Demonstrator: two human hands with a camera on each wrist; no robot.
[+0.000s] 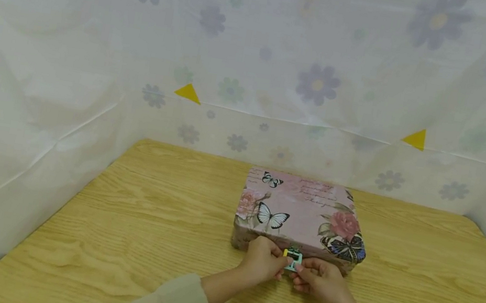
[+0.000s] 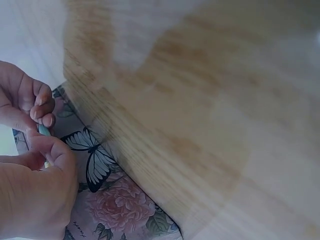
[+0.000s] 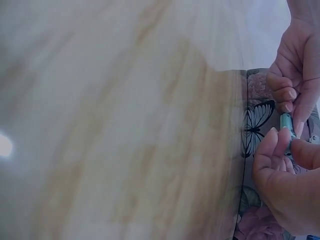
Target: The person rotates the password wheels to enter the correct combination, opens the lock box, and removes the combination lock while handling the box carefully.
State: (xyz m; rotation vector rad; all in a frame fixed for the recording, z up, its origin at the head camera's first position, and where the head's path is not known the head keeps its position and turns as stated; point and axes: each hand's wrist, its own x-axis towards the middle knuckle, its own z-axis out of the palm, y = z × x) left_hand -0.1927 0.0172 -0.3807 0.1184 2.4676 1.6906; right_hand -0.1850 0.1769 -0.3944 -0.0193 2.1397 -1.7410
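A pink lidded box (image 1: pixel 297 202), printed with butterflies and roses, sits closed on the table. At its front clasp (image 1: pixel 294 248) is a small teal and yellow padlock (image 1: pixel 292 261). My left hand (image 1: pixel 261 260) pinches the padlock's left side between thumb and fingers, and my right hand (image 1: pixel 322 280) pinches the right side. In the right wrist view, the teal body of the padlock (image 3: pixel 286 121) shows between the fingertips of both hands. The left wrist view has most of it hidden behind the fingers of the left hand (image 2: pixel 40 195).
The wood-grain table (image 1: pixel 157 212) extends on both sides of the box. Behind it hangs a white floral curtain (image 1: pixel 256 69) bearing yellow triangles (image 1: pixel 189 93). A similar sheet (image 1: pixel 33 86) borders the left side.
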